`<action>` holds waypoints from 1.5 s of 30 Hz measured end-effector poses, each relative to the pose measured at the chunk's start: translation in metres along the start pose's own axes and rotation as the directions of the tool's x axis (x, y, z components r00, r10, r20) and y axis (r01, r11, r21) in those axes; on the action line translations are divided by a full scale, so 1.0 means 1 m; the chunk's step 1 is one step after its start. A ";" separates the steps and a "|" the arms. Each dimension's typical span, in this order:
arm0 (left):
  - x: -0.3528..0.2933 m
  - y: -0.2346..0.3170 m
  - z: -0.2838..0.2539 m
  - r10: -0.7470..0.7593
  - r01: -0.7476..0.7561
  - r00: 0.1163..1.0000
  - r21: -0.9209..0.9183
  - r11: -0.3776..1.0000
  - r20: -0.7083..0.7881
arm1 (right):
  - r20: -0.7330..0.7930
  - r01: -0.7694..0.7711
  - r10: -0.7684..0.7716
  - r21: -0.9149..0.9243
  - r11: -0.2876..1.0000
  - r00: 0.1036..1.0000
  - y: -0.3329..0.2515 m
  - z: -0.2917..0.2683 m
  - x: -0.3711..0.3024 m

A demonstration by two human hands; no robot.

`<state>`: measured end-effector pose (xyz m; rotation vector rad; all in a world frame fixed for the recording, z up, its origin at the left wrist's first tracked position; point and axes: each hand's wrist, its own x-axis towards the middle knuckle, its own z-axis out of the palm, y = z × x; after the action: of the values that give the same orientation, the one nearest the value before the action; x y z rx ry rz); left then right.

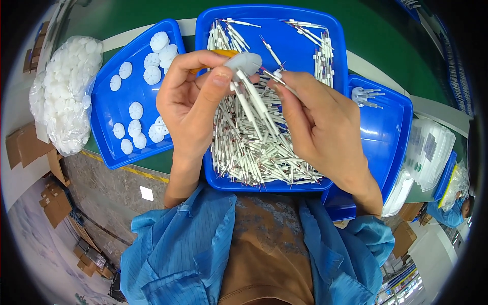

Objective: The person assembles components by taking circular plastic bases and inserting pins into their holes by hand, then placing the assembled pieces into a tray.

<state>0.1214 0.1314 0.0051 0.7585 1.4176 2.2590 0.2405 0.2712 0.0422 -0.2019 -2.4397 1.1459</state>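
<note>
My left hand (190, 101) pinches a white round disc (247, 62) between thumb and fingers, over the large middle tray. Several white sticks (254, 99) stand out from the disc and hang toward me. A yellow band or strip (223, 52) shows at the left index finger; its kind is unclear. With thumb and fingers closed, my right hand (325, 124) grips a thin white stick (280, 83), its dark narrow end at the disc's right edge. Below both hands, a heap of similar white sticks (254, 157) fills much of the blue middle tray (269, 11).
On the left, a blue tray (107, 104) holds loose white discs beside a clear bag (68, 96) packed with more. The right blue tray (378, 137) contains a disc-and-stick piece (367, 96). Translucent boxes (429, 152) stand farther right, near another person's blue sleeve (447, 213).
</note>
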 end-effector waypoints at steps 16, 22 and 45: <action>-0.003 0.001 0.002 0.208 -0.202 0.963 -0.049 0.978 0.174 | 0.005 0.022 -0.023 0.105 0.994 1.000 -0.003 0.000 0.003; 0.001 -0.002 -0.003 0.284 -0.270 0.931 -0.093 0.958 0.230 | 0.061 0.130 -0.127 -0.038 0.991 0.990 -0.009 -0.008 0.006; 0.003 0.000 0.004 0.306 -0.280 0.926 -0.143 0.949 0.221 | 0.067 0.091 -0.097 0.084 0.992 0.993 -0.009 -0.007 0.004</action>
<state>0.1214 0.1360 0.0071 1.2334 1.1196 2.3374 0.2408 0.2716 0.0545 -0.0209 -2.4302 1.2269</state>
